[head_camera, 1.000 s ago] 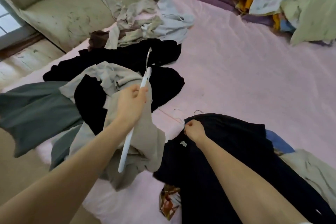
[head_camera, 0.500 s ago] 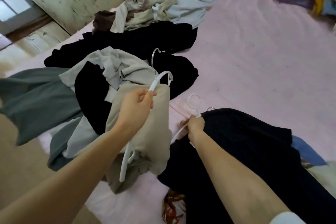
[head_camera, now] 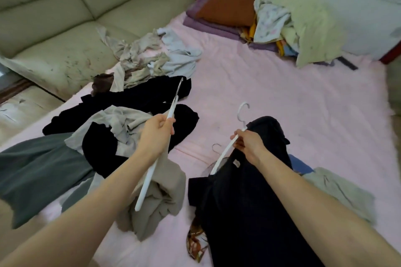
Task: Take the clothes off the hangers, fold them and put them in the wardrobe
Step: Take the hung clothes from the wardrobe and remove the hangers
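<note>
Head view: left hand (head_camera: 156, 131) is gripping a white hanger (head_camera: 152, 167) over the beige garment (head_camera: 158, 197); right hand (head_camera: 249, 144) is gripping a second white hanger (head_camera: 225, 154), its lower end sitting inside the black garment (head_camera: 243, 201) just right of the beige one on the pink sheet (head_camera: 282, 104)

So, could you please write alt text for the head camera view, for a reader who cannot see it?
A person's left hand grips a white plastic hanger carrying a beige garment, while the right hand grips a second white hanger still inside a black garment. Both are above a pink bedsheet strewn with more clothes.
</note>
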A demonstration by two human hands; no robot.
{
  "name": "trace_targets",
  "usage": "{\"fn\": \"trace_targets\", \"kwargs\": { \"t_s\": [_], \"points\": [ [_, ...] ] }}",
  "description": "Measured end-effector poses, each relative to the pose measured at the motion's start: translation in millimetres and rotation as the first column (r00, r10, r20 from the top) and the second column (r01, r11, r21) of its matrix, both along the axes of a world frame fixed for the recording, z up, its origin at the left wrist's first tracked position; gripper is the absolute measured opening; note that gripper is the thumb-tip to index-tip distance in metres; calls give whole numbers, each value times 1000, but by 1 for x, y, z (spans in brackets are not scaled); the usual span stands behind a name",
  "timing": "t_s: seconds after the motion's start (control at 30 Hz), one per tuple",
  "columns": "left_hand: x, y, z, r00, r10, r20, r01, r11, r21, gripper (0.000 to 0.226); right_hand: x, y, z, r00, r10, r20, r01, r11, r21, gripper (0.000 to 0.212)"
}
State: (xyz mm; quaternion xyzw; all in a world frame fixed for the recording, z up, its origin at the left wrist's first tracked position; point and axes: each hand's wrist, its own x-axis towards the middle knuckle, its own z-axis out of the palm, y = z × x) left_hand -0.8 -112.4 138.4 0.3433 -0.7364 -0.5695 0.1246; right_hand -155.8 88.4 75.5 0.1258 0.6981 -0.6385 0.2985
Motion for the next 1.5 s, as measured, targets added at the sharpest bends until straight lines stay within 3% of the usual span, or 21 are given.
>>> {"fn": "trace_targets", "kwargs": {
  "t_s": [0.23, 0.4, 0.6, 0.77, 0.93, 1.03, 1.17, 1.3, 1.5],
  "points": [
    [4, 37, 61, 975, -206, -84, 209, 977, 31, 25, 54, 48, 105, 994, -24, -106, 16, 997, -75, 21],
    [20, 69, 104, 927, -348, -139, 352, 936, 2, 7, 118, 87, 175, 978, -71, -195, 53, 994, -96, 21],
    [59, 132, 144, 823, -535, -191, 542, 840, -20, 27, 213, 119, 234, 943, -65, -326, 42, 996, -77, 23],
    [71, 175, 170, 776, -588, -226, 594, 803, -47, 37, 258, 129, 255, 931, -12, -365, -5, 999, -45, 25],
    [88, 226, 195, 706, -669, -232, 641, 743, -193, 38, 292, 166, 272, 907, -29, -421, 1, 998, -65, 23],
    [99, 257, 208, 631, -755, -178, 692, 652, -310, 37, 309, 197, 276, 892, -21, -452, 0, 999, -46, 21],
    [118, 300, 219, 531, -820, -213, 723, 569, -393, 30, 332, 242, 276, 883, -67, -465, 44, 997, -61, 19],
    [133, 336, 219, 555, -793, -252, 699, 608, -377, 20, 355, 276, 280, 890, -61, -452, 32, 997, -71, 19],
    [136, 372, 219, 618, -756, -215, 618, 637, -460, 7, 385, 321, 263, 893, 57, -446, 8, 990, 142, 27]
  ]
}}
